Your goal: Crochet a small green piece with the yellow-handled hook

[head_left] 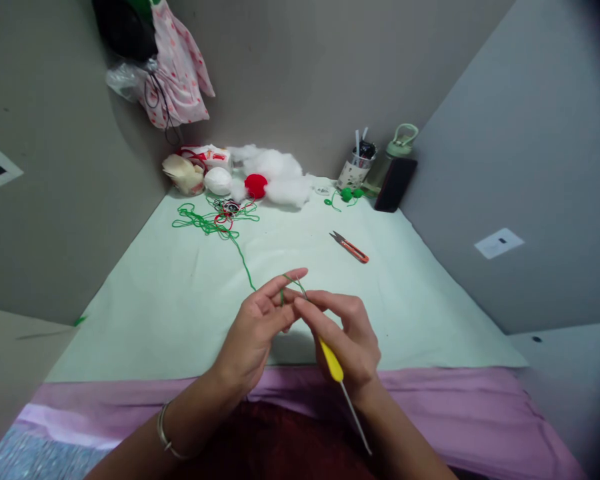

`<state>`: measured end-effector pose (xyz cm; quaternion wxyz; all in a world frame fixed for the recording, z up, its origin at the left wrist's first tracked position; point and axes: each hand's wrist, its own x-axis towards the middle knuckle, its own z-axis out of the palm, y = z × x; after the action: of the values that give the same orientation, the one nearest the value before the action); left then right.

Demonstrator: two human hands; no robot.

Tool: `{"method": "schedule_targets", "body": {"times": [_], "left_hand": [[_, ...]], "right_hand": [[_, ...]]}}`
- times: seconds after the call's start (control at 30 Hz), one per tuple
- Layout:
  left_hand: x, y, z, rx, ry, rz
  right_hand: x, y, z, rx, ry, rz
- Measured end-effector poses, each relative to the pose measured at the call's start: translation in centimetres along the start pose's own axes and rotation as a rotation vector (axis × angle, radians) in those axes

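My left hand (260, 327) pinches a strand of green yarn (245, 263) that loops over its index finger and trails away to a tangled pile (205, 220) at the back left. My right hand (347, 333) grips a crochet hook with a yellow handle (331, 360); its metal tip meets the yarn loop between my fingertips, and its thin tail points back toward me. Both hands are closed and touch each other above the pale green cloth (180, 300).
Orange thread snips (350, 247) lie right of centre. At the back stand a white ball (218, 181), a red ball (255, 186), white stuffing (280, 173), a cup of tools (355, 170), a green bottle (395, 157) and a dark phone (395, 185). Grey walls enclose the table.
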<state>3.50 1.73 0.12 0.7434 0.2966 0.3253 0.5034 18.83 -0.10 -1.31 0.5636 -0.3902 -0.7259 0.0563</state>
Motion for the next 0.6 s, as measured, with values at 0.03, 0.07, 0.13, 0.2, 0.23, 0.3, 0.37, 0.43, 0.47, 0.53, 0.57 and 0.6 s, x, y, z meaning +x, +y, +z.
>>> {"method": "schedule_targets", "body": {"times": [0.03, 0.07, 0.13, 0.2, 0.23, 0.3, 0.37, 0.43, 0.47, 0.53, 0.57, 0.6], "left_hand": [[0.1, 0.1, -0.1, -0.056, -0.023, -0.06], [0.3, 0.3, -0.2, -0.109, -0.042, -0.109], [0.5, 0.6, -0.4, -0.173, -0.046, -0.143], [0.5, 0.8, -0.5, -0.152, -0.011, -0.088], [0.4, 0.9, -0.5, -0.112, -0.002, -0.055], [0.1, 0.7, -0.5, -0.011, -0.004, -0.002], [-0.2, 0.5, -0.4, 0.078, -0.013, 0.034], [-0.4, 0.3, -0.3, 0.132, -0.012, 0.063], [-0.4, 0.3, -0.3, 0.148, -0.013, 0.069], [-0.5, 0.4, -0.3, 0.166, -0.017, 0.074], [-0.5, 0.4, -0.3, 0.169, -0.019, 0.078], [-0.4, 0.4, -0.3, 0.173, -0.019, 0.081]], "right_hand": [[0.0, 0.1, -0.1, -0.005, 0.007, -0.01], [0.1, 0.1, -0.2, 0.034, 0.021, 0.017], [0.6, 0.3, -0.4, 0.197, 0.075, 0.151], [1.1, 0.4, -0.5, 0.393, 0.114, 0.307], [1.3, 0.5, -0.4, 0.471, 0.116, 0.36], [1.4, 0.6, -0.2, 0.551, 0.076, 0.398], [1.4, 0.7, 0.0, 0.543, 0.038, 0.402], [1.2, 0.8, 0.1, 0.541, 0.018, 0.42], [1.2, 0.9, 0.1, 0.561, 0.015, 0.44], [1.2, 1.0, 0.1, 0.623, 0.018, 0.486], [1.3, 1.0, 0.0, 0.657, 0.025, 0.508], [1.4, 1.0, 0.0, 0.692, 0.032, 0.528]]}}
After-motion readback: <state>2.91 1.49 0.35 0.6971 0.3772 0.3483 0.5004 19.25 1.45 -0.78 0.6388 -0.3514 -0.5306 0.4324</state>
